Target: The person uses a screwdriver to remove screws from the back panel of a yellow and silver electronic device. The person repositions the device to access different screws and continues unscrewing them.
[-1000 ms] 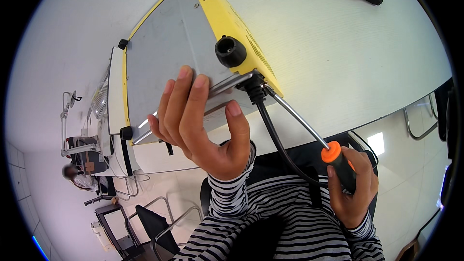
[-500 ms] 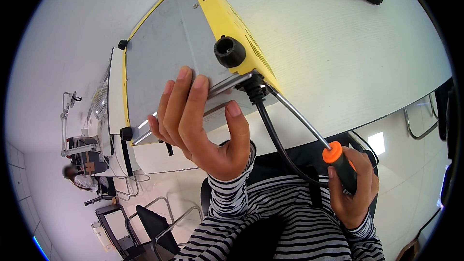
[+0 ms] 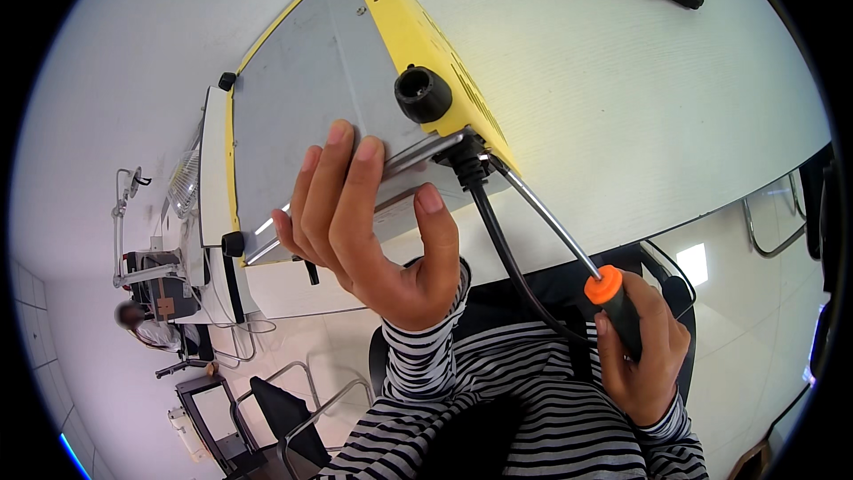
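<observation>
While left hand (image 3: pixel 373 231) steadies the device (image 3: pixel 329 98), right hand (image 3: pixel 644 356) drives a screwdriver (image 3: pixel 569 244).

Matt grey metal panel (image 3: pixel 311 80), shiny steel screwdriver shaft (image 3: pixel 542 213), glossy black cable (image 3: pixel 506 258).

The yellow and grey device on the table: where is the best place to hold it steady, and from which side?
Probably the near end of the yellow and grey device, from the person's side, where the left hand already presses its flat grey panel. The black knob and black cable crowd the right corner.
</observation>
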The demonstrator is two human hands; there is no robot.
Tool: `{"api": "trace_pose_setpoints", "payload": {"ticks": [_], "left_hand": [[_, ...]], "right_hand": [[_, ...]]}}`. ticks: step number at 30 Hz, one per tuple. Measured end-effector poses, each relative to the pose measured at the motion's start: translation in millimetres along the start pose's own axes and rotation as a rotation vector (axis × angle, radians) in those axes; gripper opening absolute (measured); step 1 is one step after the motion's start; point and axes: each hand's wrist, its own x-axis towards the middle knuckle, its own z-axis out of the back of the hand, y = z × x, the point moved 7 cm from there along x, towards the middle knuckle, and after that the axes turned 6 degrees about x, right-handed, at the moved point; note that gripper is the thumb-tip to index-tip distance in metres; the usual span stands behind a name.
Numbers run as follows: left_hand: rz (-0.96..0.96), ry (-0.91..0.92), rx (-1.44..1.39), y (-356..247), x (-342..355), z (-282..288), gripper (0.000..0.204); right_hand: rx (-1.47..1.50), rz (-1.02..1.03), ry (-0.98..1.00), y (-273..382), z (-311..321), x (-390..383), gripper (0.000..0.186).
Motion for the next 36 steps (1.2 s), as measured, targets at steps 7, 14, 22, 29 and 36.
{"api": "trace_pose_setpoints", "payload": {"ticks": [7,14,22,29,36], "left_hand": [[0.011,0.010,-0.003,-0.6,0.1,-0.4,0.035],[0.020,0.008,-0.005,-0.2,-0.7,-1.1,0.035],[0.021,0.014,-0.007,0.7,0.6,-0.3,0.036],[0.016,0.011,-0.013,-0.1,-0.2,0.3,0.036],[0.011,0.020,-0.008,-1.1,0.5,0.6,0.036]], "right_hand": [[-0.003,-0.017,-0.012,0.9,2.1,0.8,0.038],[0.133,-0.007,-0.098,2.3,17.9,-11.5,0.038],[0.231,0.046,-0.234,2.9,20.2,-22.1,0.038],[-0.283,0.325,-0.322,25.4,11.6,-30.9,0.026],[-0.605,0.450,-0.447,32.9,7.5,-37.1,0.021]]}}
